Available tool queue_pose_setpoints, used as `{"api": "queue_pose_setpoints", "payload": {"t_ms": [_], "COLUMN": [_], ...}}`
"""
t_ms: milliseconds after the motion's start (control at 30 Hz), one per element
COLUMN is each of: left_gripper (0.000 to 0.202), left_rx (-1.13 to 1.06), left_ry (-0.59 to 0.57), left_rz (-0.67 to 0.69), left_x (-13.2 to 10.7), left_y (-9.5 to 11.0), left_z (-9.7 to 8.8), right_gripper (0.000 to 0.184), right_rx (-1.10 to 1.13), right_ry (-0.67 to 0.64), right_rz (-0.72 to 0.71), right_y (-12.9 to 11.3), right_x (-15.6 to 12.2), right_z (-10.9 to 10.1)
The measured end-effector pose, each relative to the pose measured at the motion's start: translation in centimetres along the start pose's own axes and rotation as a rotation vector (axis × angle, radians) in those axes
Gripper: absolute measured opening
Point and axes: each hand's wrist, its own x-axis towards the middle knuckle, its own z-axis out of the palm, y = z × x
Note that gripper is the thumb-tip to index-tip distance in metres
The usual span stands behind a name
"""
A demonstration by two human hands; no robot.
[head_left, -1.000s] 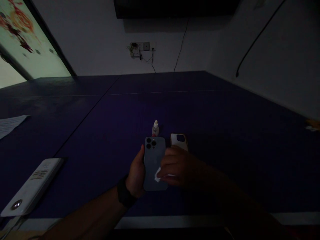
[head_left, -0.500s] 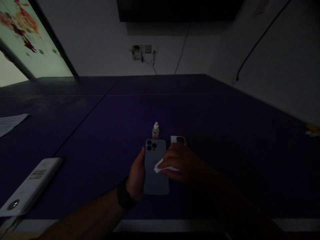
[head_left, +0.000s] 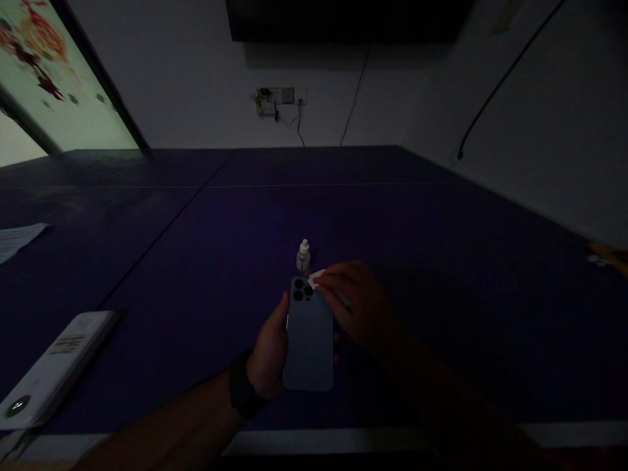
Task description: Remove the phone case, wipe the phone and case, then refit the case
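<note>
My left hand (head_left: 269,353) grips a pale blue phone (head_left: 308,340) by its left edge, back side up, camera lenses at the far end. My right hand (head_left: 354,297) pinches a small white wipe (head_left: 318,279) and presses it on the phone's upper right corner, beside the lenses. Just beyond the phone stands a small white dropper bottle (head_left: 303,255). A black band sits on my left wrist. The room is dim.
The dark blue table (head_left: 441,261) stretches to the wall. A white power bank (head_left: 53,366) with a lit indicator lies at the near left. A sheet of paper (head_left: 17,237) rests at the far left. Wall sockets with cables (head_left: 279,98) are behind.
My right hand has slid the wipe from the phone's lower middle up to its camera end. It now covers the phone case that showed to the right. The phone has shifted slightly nearer.
</note>
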Motion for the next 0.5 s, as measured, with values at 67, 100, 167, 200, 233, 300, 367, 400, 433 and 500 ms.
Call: {"api": "queue_pose_setpoints", "payload": {"t_ms": [67,100,167,200,233,300,367,400,433,500], "left_gripper": [0.070,0.068,0.065,0.065,0.067,0.070,0.072,0.072,0.071,0.069], "left_rx": [0.018,0.020,0.011,0.002,-0.005,-0.003,0.006,0.007,0.005,-0.003], "left_ry": [0.015,0.015,-0.001,-0.011,-0.019,-0.021,-0.009,0.001,0.013,0.040], "left_rz": [-0.023,-0.029,-0.034,-0.032,-0.026,-0.019,-0.027,-0.031,-0.033,-0.028], "left_x": [-0.02,-0.02,-0.03,-0.04,-0.04,-0.05,-0.05,-0.04,-0.04,-0.04], "left_y": [-0.22,-0.33,-0.48,-0.50,-0.46,-0.30,-0.13,-0.08,-0.06,-0.10], "left_z": [-0.01,0.00,0.02,0.02,0.02,0.02,0.04,0.06,0.08,0.11], "right_gripper": [0.016,0.016,0.016,0.015,0.014,0.013,0.013,0.014,0.015,0.018], "right_rx": [0.003,0.006,0.020,0.028,0.031,0.018,-0.016,-0.030,-0.041,-0.052], "right_ry": [0.024,0.036,0.028,0.015,-0.003,-0.029,-0.023,-0.017,-0.015,-0.024], "right_rz": [0.011,0.001,-0.049,-0.080,-0.104,-0.112,-0.091,-0.095,-0.115,-0.175], "right_y": [-0.45,-0.62,-0.77,-0.74,-0.65,-0.39,-0.24,-0.25,-0.30,-0.44], "right_x": [0.23,0.35,0.51,0.54,0.55,0.52,0.48,0.45,0.42,0.33], "right_z": [0.22,0.30,0.33,0.27,0.15,-0.18,-0.43,-0.47,-0.45,-0.28]}}
